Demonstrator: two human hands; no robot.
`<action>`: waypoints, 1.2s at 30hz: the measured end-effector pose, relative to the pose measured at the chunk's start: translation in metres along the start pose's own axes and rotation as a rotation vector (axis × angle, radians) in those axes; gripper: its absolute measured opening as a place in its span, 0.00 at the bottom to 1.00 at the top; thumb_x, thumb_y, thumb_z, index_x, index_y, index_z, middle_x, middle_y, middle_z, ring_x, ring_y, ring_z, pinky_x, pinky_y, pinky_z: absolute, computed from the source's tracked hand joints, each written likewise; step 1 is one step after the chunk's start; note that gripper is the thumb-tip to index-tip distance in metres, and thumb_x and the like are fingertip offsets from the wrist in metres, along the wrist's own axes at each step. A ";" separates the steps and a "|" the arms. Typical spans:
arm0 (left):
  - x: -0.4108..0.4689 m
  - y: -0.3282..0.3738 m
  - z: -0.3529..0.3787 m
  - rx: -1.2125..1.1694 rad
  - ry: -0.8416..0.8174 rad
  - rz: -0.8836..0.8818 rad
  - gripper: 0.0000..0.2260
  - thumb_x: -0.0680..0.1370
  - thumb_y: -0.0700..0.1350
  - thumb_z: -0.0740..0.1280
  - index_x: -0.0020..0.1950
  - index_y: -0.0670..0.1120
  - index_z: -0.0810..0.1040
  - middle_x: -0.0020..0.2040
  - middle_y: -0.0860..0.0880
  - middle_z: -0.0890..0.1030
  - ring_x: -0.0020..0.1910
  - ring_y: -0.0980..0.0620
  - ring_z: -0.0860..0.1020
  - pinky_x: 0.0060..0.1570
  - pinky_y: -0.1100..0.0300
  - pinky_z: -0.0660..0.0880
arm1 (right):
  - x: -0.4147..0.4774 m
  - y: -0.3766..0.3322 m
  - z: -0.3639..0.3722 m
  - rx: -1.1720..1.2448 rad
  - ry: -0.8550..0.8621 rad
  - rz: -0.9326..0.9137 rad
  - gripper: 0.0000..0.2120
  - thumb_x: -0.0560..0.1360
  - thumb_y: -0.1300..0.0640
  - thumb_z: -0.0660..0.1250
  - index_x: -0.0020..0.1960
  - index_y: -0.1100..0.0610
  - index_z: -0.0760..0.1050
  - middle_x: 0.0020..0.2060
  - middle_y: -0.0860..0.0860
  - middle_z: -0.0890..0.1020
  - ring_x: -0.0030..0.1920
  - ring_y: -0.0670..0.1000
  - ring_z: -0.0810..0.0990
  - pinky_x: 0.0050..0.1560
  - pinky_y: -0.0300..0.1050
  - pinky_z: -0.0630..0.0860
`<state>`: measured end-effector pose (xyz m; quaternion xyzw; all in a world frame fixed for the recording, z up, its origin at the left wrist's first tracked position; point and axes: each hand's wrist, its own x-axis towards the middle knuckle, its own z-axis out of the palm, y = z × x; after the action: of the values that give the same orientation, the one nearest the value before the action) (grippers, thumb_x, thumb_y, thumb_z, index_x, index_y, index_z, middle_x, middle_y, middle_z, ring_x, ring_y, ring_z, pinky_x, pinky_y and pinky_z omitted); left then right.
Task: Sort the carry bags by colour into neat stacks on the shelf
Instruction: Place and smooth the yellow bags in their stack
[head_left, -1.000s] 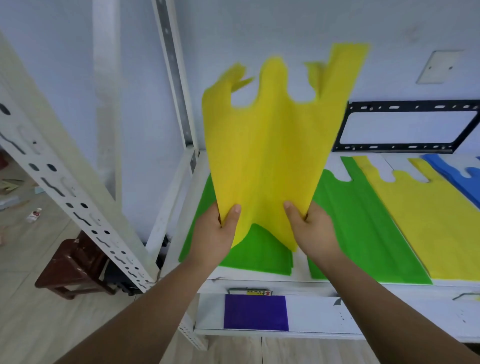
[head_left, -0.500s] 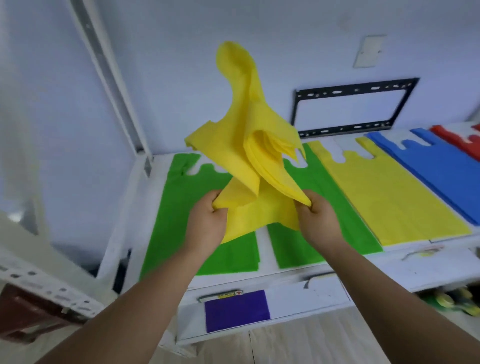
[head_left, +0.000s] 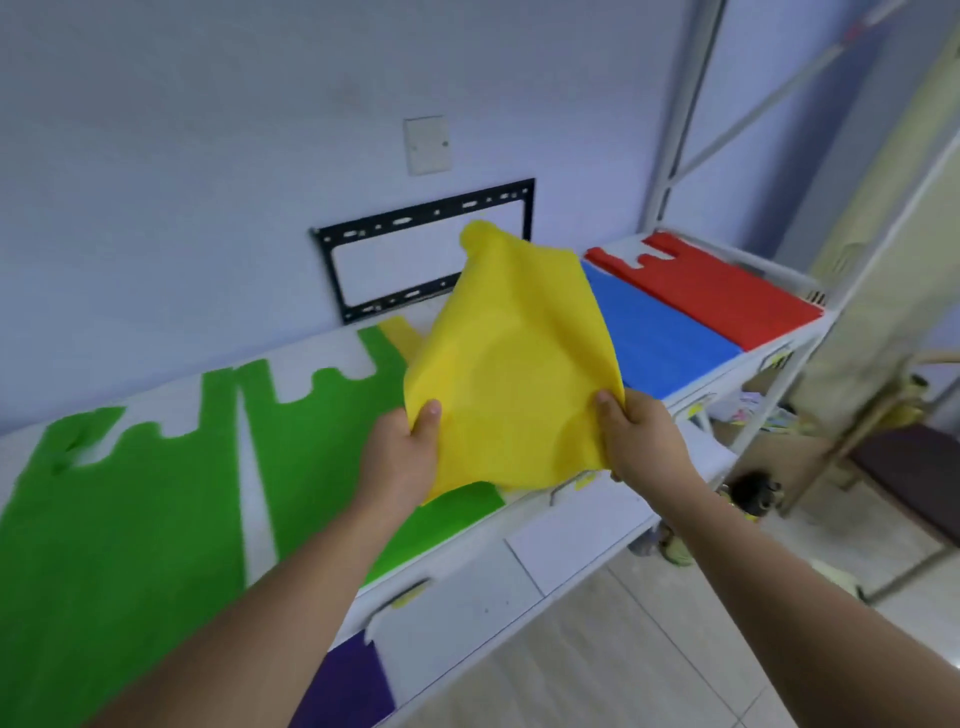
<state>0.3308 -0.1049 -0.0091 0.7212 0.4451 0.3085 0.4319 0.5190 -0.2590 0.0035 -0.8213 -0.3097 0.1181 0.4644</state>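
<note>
I hold a yellow carry bag (head_left: 511, 374) by its bottom edge, my left hand (head_left: 402, 457) pinching one corner and my right hand (head_left: 641, 447) the other. The bag billows above the white shelf (head_left: 260, 499) and hides most of the yellow stack (head_left: 400, 335) under it. Two green stacks lie to the left, one at the far left (head_left: 119, 519) and one beside it (head_left: 322, 436). A blue stack (head_left: 660, 332) and a red stack (head_left: 727, 291) lie to the right.
A black metal bracket (head_left: 426, 260) hangs on the wall behind the shelf, under a white wall plate (head_left: 427, 145). A purple sheet (head_left: 348, 686) lies on the lower shelf. White shelf uprights (head_left: 670, 150) rise at the right, and clutter sits on the floor there.
The view has swung right, bringing the blue and red stacks in. The yellow bag, held upright a second ago, has flopped forward and now spreads over the yellow stack, still in both hands.
</note>
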 end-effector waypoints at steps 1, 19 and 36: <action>0.003 0.006 0.012 -0.004 -0.004 0.005 0.21 0.83 0.53 0.62 0.36 0.39 0.73 0.29 0.46 0.72 0.29 0.48 0.70 0.29 0.56 0.62 | 0.010 0.006 -0.011 0.001 0.000 0.007 0.19 0.83 0.49 0.57 0.36 0.58 0.63 0.25 0.55 0.67 0.22 0.53 0.70 0.23 0.42 0.66; 0.169 0.062 0.024 -0.028 0.288 0.056 0.18 0.83 0.51 0.60 0.46 0.39 0.80 0.39 0.40 0.80 0.34 0.48 0.76 0.38 0.55 0.72 | 0.252 -0.058 0.023 0.058 -0.211 -0.234 0.19 0.83 0.50 0.57 0.36 0.58 0.66 0.25 0.57 0.72 0.25 0.54 0.72 0.31 0.47 0.71; 0.113 0.006 0.107 0.117 0.318 -0.426 0.21 0.82 0.56 0.61 0.46 0.38 0.78 0.32 0.45 0.75 0.31 0.49 0.73 0.32 0.57 0.69 | 0.269 0.065 0.030 -0.012 -0.606 -0.026 0.16 0.81 0.48 0.62 0.39 0.56 0.68 0.31 0.57 0.69 0.30 0.52 0.70 0.34 0.47 0.66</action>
<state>0.4686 -0.0408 -0.0433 0.5776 0.6661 0.2937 0.3693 0.7400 -0.0964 -0.0422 -0.7474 -0.4451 0.3500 0.3474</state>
